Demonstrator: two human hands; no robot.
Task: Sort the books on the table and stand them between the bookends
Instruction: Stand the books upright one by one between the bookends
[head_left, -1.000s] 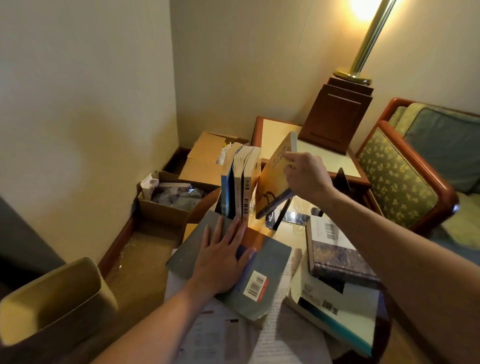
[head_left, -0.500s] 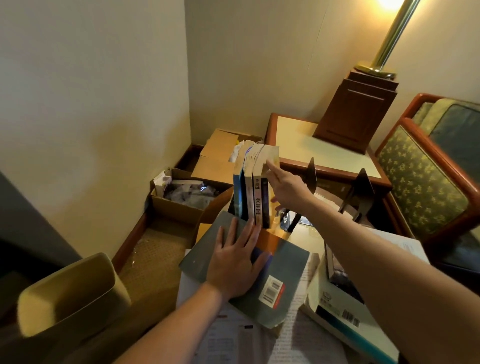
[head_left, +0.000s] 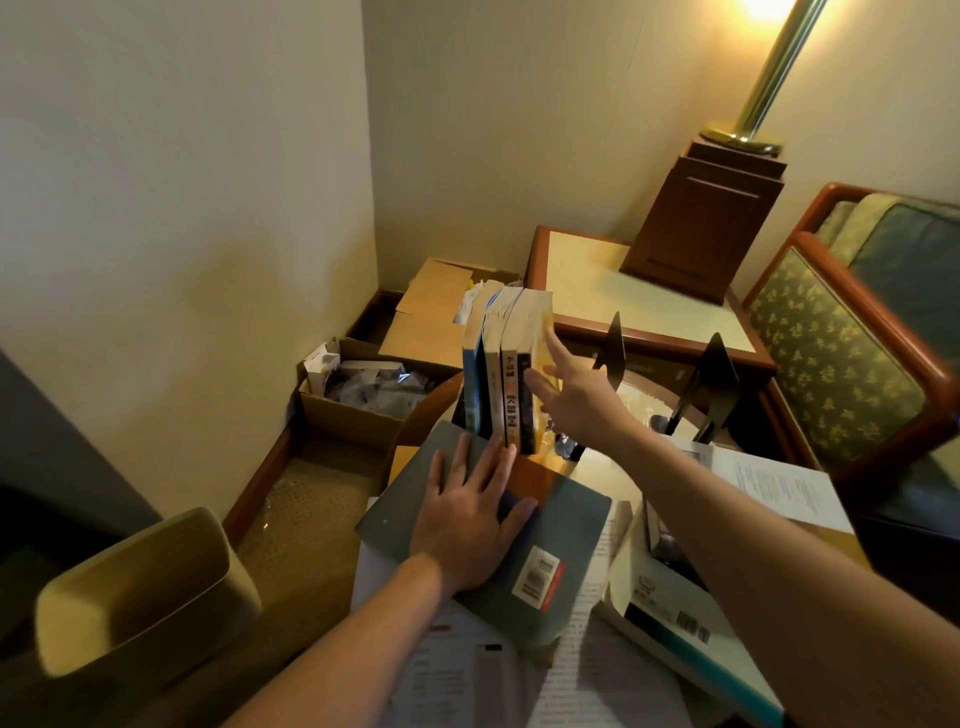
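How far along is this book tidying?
Partly done. Several upright books stand in a row. In hand: the right hand presses straight fingers against the yellow book at the row's end, seemingly steadying it, and the left hand rests flat on a grey book lying on the table. Left: that grey book, the stack at right, and the black bookends standing apart from the row.
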